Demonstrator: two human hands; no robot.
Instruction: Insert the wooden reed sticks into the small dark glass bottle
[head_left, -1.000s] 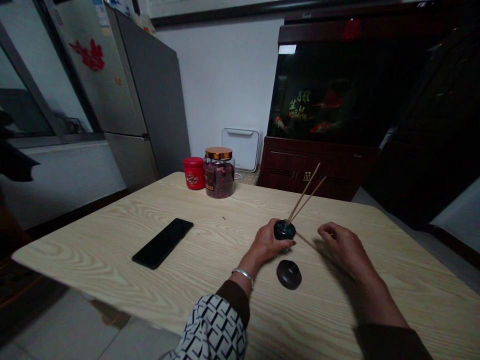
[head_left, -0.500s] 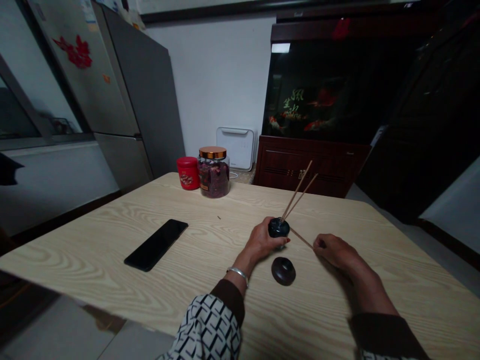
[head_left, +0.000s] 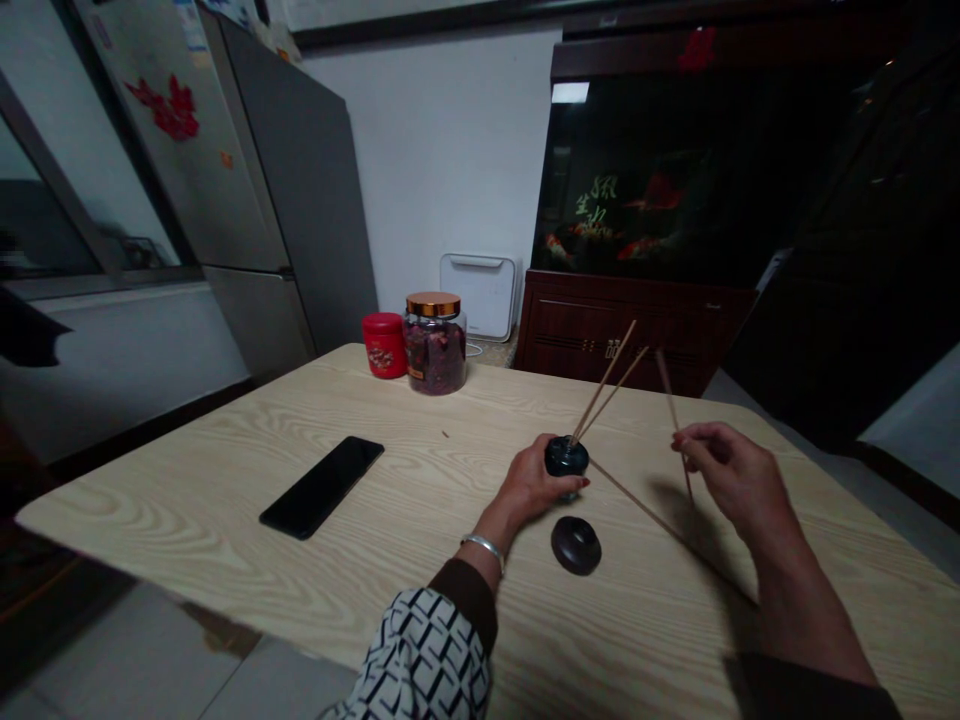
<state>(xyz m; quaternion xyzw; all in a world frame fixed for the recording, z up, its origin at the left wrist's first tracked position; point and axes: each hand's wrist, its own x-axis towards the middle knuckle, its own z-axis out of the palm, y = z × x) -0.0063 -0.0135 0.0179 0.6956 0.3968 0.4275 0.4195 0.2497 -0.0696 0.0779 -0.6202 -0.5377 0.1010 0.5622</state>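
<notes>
My left hand (head_left: 534, 484) is wrapped round a small dark bottle (head_left: 566, 457) standing on the wooden table (head_left: 225, 480). Two thin reed sticks (head_left: 611, 383) lean out of the bottle's mouth toward the upper right. My right hand (head_left: 731, 470) is raised a little above the table and pinches another thin stick (head_left: 673, 412), which points up and slightly left. One more stick (head_left: 637, 503) lies flat on the table between bottle and right hand. A dark round cap (head_left: 576, 545) rests on the table just in front of the bottle.
A black phone (head_left: 322, 486) lies left of centre. At the far edge stand a red tin (head_left: 385, 345) and a glass jar with a copper lid (head_left: 434, 343). Behind are a grey fridge (head_left: 277, 190), a white appliance (head_left: 480, 295) and a fish tank on a dark cabinet (head_left: 637, 330).
My right hand went down onto the sticks lying on the table, closed on one and lifted it up to the right. My left hand kept hold of the bottle.
</notes>
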